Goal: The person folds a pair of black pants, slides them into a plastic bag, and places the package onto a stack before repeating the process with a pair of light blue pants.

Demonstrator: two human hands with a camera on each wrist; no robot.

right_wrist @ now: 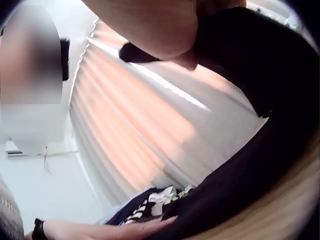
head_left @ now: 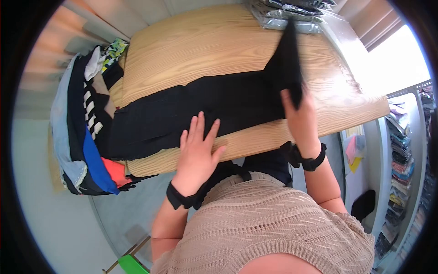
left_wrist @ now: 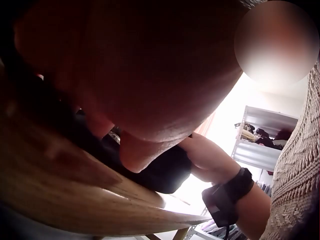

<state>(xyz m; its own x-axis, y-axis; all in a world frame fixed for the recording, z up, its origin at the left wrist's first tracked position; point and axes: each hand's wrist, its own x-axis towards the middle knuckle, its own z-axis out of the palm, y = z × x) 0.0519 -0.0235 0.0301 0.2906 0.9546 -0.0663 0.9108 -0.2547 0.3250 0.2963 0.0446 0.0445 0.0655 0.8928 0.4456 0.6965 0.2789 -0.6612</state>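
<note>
A long pair of black trousers (head_left: 228,96) lies lengthwise across the wooden table (head_left: 182,50), its wide end toward the left. My left hand (head_left: 199,148) rests on the near edge of the cloth, fingers spread and straight. At the narrow right end, my right hand (head_left: 302,116) grips the fabric, with the thumb over it. That end is lifted off the table and folds up into a blurred peak. In the right wrist view, the raised black cloth (right_wrist: 260,65) hangs from the hand and slopes down to the table. The right fingers are partly hidden behind the cloth.
A heap of mixed clothes (head_left: 77,123) hangs over the table's left end, against the trousers. Plastic-bagged garments (head_left: 292,18) are stacked at the far right. Shelves of folded, bagged clothes (head_left: 399,160) stand to the right. Curtains (head_left: 91,23) hang behind the table.
</note>
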